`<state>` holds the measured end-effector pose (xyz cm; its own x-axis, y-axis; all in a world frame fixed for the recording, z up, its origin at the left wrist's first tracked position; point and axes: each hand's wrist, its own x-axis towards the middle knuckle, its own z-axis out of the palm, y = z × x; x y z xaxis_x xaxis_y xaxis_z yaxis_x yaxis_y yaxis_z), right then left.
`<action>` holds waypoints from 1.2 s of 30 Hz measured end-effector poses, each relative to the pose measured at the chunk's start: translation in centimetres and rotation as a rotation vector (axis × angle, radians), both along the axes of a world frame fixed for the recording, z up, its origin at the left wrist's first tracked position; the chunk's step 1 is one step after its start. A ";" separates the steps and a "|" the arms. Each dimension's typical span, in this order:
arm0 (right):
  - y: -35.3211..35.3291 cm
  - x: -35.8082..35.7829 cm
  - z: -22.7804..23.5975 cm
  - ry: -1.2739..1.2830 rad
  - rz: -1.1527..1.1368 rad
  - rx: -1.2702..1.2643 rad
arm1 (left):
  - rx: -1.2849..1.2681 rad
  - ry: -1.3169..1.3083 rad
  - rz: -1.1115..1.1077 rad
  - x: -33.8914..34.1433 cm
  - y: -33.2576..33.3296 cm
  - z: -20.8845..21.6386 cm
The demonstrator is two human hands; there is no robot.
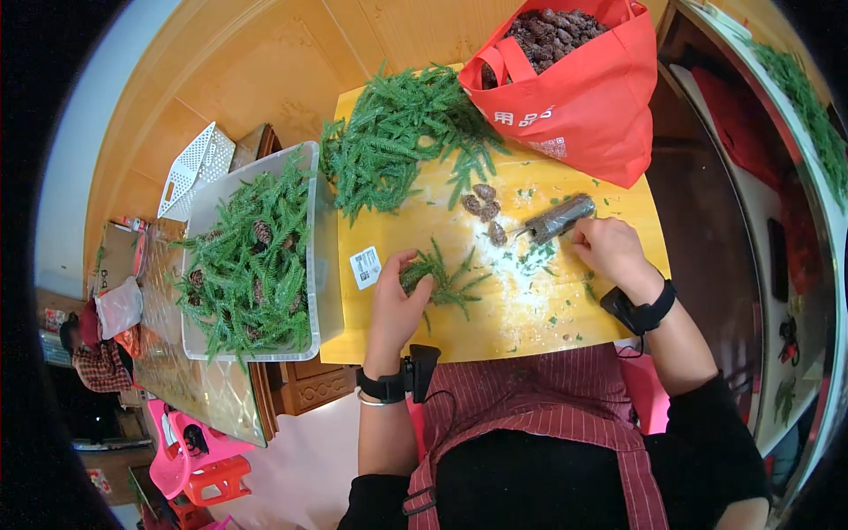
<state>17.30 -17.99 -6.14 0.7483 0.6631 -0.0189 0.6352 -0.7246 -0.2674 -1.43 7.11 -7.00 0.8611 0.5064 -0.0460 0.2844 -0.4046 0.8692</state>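
My left hand (397, 299) is closed round a green artificial pine sprig (449, 281) above the yellow tabletop, its needles fanning out to the right. My right hand (613, 251) has its fingers curled together just beside a dark brown cylinder (560, 219); whatever they may pinch is hidden. Thin prongs stick out of the cylinder's left end. Several small pine cones (484, 208) lie left of it, one close to the prongs. White powder (512, 281) and green needle scraps are scattered between my hands.
A heap of green sprigs (397, 132) covers the table's far left. Behind at right stands a red bag (583, 115) full of pine cones. Left of the yellow table (397, 340), a clear plastic bin (325, 256) holds sprigs with cones. A white label (365, 268) lies near my left hand.
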 end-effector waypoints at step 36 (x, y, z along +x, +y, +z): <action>-0.6 -3.8 5.1 0.636 0.105 0.790 | 0.257 0.081 -0.186 6.4 -3.6 4.7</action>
